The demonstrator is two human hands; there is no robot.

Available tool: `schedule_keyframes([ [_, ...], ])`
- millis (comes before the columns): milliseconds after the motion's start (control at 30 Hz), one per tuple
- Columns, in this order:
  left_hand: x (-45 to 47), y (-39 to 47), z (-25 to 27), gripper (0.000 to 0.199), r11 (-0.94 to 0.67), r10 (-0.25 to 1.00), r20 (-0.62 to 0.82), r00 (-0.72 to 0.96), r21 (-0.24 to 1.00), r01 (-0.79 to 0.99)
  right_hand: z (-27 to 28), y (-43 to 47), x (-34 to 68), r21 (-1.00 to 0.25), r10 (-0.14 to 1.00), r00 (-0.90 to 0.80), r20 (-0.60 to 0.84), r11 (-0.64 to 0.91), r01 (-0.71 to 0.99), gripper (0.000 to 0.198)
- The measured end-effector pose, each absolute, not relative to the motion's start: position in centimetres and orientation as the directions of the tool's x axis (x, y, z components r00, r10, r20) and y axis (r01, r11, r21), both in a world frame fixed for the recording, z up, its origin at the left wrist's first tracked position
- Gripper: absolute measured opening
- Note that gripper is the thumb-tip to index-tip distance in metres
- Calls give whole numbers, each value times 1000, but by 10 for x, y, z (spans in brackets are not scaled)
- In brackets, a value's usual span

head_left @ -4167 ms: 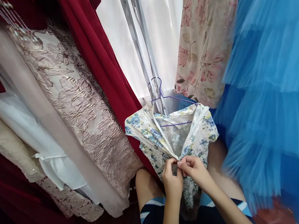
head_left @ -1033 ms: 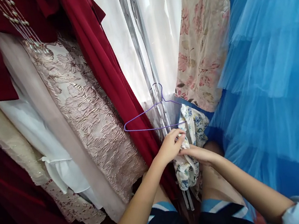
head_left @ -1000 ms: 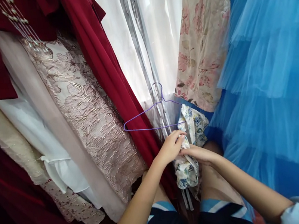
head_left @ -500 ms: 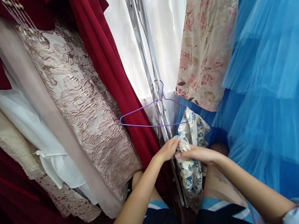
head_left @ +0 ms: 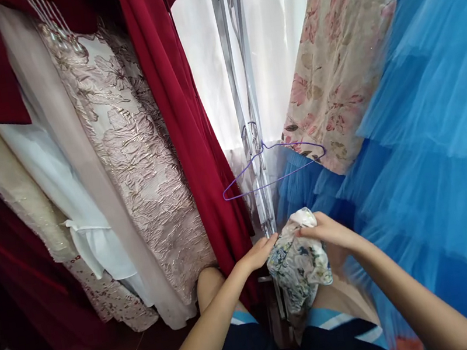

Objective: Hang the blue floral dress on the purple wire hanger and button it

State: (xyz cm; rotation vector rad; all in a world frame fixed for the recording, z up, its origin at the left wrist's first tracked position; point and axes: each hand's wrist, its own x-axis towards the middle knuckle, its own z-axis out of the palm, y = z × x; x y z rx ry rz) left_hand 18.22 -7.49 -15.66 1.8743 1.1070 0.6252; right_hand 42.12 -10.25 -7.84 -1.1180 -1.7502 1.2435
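A small white garment with a blue and yellow floral print [head_left: 298, 259] hangs bunched between my hands, low in front of my lap. My right hand [head_left: 324, 231] is closed on its upper right part, thumb on top of the cloth. At its left edge is my left hand [head_left: 263, 252], fingertips closed on the fabric and partly hidden. Above the garment, a thin purple wire hanger [head_left: 276, 177] hangs bare on the grey metal rack post [head_left: 243, 67], apart from both hands.
On the left hang a dark red gown [head_left: 184, 129], a pale pink brocade dress [head_left: 139, 172] and a white garment [head_left: 98, 244]. To the right are a pink floral dress [head_left: 333, 76] and a tiered blue tulle gown [head_left: 431, 137]. A white curtain [head_left: 198, 38] is behind the post.
The floral garment has come off the purple hanger's right end and is lower, near my lap. The hanger has tilted and swung right. My right hand has shifted right on the cloth.
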Motion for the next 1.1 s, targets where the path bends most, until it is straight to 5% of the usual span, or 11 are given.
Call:
schedule_keyframes([
  [167,110,-91,-153,61,-225,900,-27,435,826,516,-70,-65,440,-958,971,-149,187,214,192,26],
  [300,64,-90,-116,41,-314,915,76,395,749,583,-57,-26,440,-836,888,-51,457,448,317,33],
  [500,47,-80,-56,29,-469,882,224,414,346,813,-60,17,432,-678,827,-133,546,529,510,26],
  [633,44,-70,-49,33,-451,882,255,395,220,865,-66,17,435,-605,804,-197,562,561,564,15],
  [867,40,-64,-29,42,-215,923,359,138,185,959,-47,-16,443,-477,749,-328,576,634,610,22],
  [1100,62,-43,19,39,-147,840,542,-26,274,950,-46,-32,434,-550,774,-330,540,621,559,15],
])
